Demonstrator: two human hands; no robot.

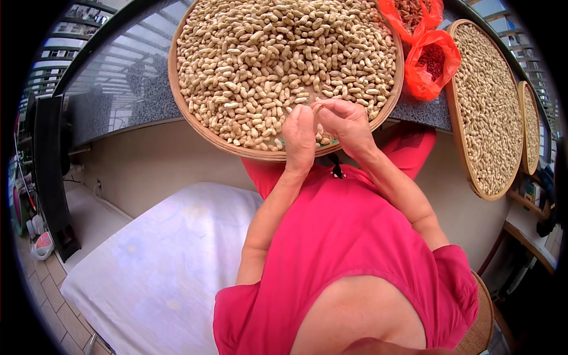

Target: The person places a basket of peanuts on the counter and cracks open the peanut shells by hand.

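Observation:
A large round bamboo tray (pixel 213 141) heaped with unshelled peanuts (pixel 266 49) rests on a speckled stone ledge in front of me. Over its near edge, my left hand (pixel 301 137) and my right hand (pixel 346 124) meet at the fingertips. Between them is a small peanut piece (pixel 317 108), which my right fingers pinch; whether it is a whole pod or a shell is not clear. My left thumb and fingers are closed together beside it, and what they hold is hidden. Some of the tray's bottom shows around my hands.
Right of the tray, a red plastic bag (pixel 421 86) holds red peanut kernels (pixel 432 61); another red bag (pixel 410 15) behind it holds reddish-brown pieces. Two more peanut-filled trays (pixel 488 111) (pixel 530 126) stand farther right. The stone ledge (pixel 146 88) extends left, and a pale floral cloth (pixel 177 266) lies below.

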